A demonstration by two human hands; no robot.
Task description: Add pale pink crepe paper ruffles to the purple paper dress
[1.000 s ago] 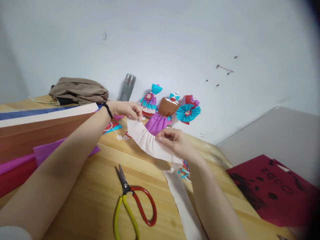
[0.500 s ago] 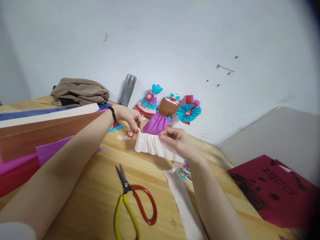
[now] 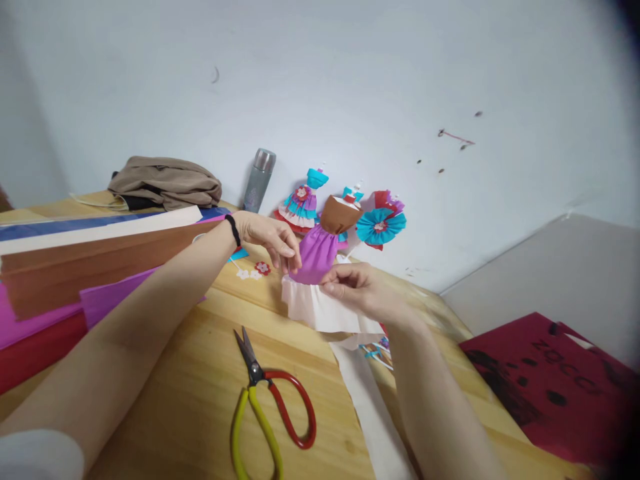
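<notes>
A ruffled strip of pale pink crepe paper [image 3: 325, 310] hangs between my two hands, just above the table. My left hand [image 3: 273, 240] is closed, its fingertips at the strip's upper left corner; the exact pinch is partly hidden. My right hand [image 3: 363, 290] pinches the strip's upper edge further along, thumb against fingers. From there the long flat tail [image 3: 370, 407] runs down over the table towards me. Right behind the strip stands a small paper dress with a brown top [image 3: 340, 215] and a purple skirt [image 3: 315, 257].
Scissors [image 3: 256, 373] lie apart in front, with one yellow and one red handle. Small paper flowers [image 3: 262, 268], more paper dresses [image 3: 300, 207] and a flask [image 3: 259, 180] stand or lie behind. Coloured paper sheets [image 3: 100, 253] and brown cloth [image 3: 167, 183] cover the left; a dark red bag [image 3: 550, 387] is right.
Both hands have shifted slightly right, the right one a little lower. The strip hangs lower and looks less bunched near my left fingers. The view has moved slightly.
</notes>
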